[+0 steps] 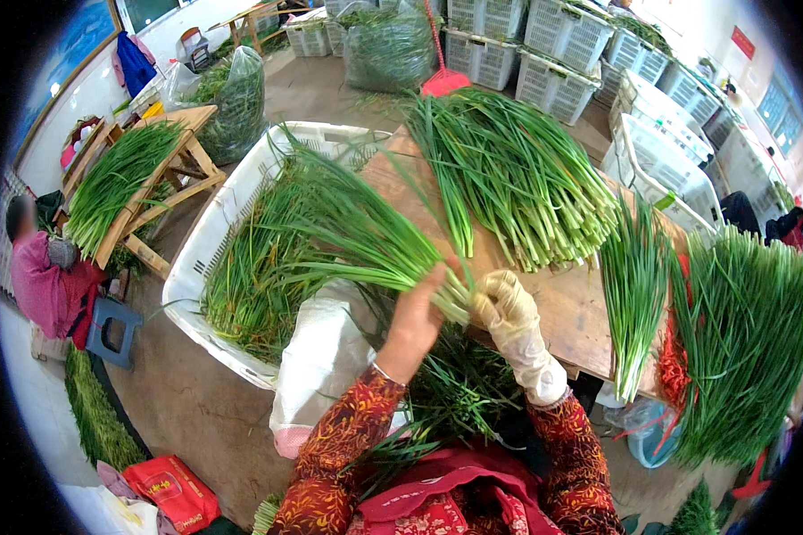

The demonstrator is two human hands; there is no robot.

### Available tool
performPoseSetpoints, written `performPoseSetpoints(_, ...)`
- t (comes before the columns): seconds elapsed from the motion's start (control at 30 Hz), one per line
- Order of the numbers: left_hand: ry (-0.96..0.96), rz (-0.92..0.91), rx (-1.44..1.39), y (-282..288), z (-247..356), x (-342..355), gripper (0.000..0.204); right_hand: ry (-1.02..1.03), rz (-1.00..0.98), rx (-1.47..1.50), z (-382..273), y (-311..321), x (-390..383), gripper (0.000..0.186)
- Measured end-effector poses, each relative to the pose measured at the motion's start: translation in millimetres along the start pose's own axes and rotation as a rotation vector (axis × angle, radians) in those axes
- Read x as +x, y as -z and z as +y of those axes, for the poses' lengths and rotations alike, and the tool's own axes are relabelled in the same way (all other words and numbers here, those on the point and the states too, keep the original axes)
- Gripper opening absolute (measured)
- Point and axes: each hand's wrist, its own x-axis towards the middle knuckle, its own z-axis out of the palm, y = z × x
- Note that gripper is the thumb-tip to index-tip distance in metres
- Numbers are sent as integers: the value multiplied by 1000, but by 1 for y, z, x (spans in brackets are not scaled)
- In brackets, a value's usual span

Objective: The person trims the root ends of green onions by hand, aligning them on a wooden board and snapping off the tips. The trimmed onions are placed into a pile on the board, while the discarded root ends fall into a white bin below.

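Observation:
My bare left hand (415,312) is closed round the lower stems of a bunch of garlic chives (366,227), whose leaves fan out to the upper left. At its pale stem ends, my right hand (510,316), in a cream rubber glove, has its fingers curled in; what they pinch is hidden. Beyond my hands a large pile of chives (526,178) lies on the wooden table (558,312), cut ends toward me. A smaller bundle (635,308) rests to its right. Loose leaves (268,250) fill a white plastic crate (186,267) at my left.
A thick stack of chives (745,343) stands at the table's right end beside red ties (672,366). A white sack (321,348) hangs near my left forearm. A person (40,276) sits by another chive-laden bench (143,214). White crates (558,85) are stacked behind.

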Motion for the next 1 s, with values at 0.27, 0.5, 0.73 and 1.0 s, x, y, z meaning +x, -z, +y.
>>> performPoseSetpoints(0.27,-285,-12,-64,35,69,32,25,-320,-347,-681,-42,25,37,39)
performPoseSetpoints(0.5,-92,25,17,25,21,26,27,-45,-42,-985,38,-14,80,29)
performPoseSetpoints(0.73,20,75,182,8,-2,28,27,-187,64,-560,7,1,43,22)
performPoseSetpoints(1.0,74,121,66,-2,-21,19,27,-331,37,-125,-7,9,16,20)
